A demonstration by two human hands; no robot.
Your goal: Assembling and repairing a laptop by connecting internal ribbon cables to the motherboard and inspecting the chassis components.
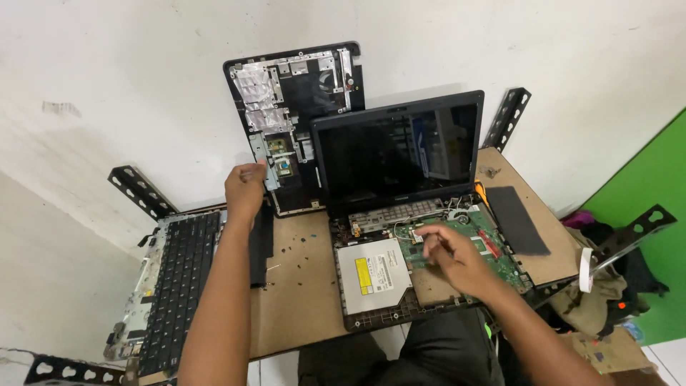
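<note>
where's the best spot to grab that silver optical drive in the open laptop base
Take the optical drive by its front edge nearest the person, pinching top and underside from the near side. It lies flat in the base's front-left corner, its other sides boxed in by frame and green board. The right hand is nearest.

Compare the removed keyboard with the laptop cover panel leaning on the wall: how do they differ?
The keyboard lies flat on the table's left edge, away from either hand; the cover panel stands tilted against the wall, with the left hand at its lower edge. The keyboard shows black keys; the panel shows its foil-patched underside. Both are detached from the opened laptop.
</note>
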